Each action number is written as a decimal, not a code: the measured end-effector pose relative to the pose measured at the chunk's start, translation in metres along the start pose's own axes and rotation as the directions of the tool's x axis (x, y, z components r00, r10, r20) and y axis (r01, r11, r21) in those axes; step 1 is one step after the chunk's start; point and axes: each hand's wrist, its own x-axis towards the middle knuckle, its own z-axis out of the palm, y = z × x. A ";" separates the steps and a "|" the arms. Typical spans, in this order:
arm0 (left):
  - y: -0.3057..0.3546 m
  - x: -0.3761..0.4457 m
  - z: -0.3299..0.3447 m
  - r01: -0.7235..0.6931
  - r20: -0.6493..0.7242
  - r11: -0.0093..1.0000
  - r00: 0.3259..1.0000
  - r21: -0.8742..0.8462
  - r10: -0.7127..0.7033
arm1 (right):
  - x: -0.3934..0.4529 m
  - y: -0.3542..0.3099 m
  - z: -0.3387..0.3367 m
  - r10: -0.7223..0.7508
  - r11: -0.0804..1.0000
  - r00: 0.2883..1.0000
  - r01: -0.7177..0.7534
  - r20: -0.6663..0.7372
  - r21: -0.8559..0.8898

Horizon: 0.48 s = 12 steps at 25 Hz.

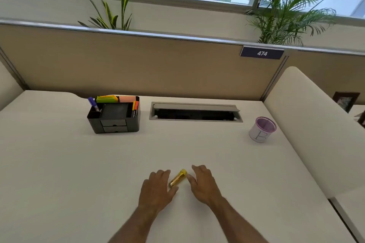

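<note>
a yellow marker [178, 178] is seen lying slantwise on the white desk [79, 163], between the left hand [158, 189] and the right hand [204, 183]; both hands are held flat, fingers relaxed and uncurled, just beside it.

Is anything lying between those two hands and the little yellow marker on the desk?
Nothing visible. The yellow marker lies on the bare desk, right between the left hand and the right hand, both close beside it.

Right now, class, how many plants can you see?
2. A spiky plant rises behind the partition at left; a palm stands behind it at right. Their pots are hidden.
</note>
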 end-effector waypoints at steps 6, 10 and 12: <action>0.004 0.021 0.011 0.034 0.031 0.994 0.999 -0.107 -0.031 | 0.019 -0.002 0.009 0.003 0.999 0.999 -0.005 0.046 0.042; 0.008 0.026 0.011 0.057 0.002 0.962 0.998 -0.266 -0.058 | 0.019 -0.008 0.010 -0.064 0.979 0.998 0.062 0.004 0.192; 0.009 0.026 0.011 0.071 -0.028 0.913 0.996 -0.402 -0.089 | 0.020 -0.011 0.005 -0.014 0.925 0.999 0.028 -0.039 0.378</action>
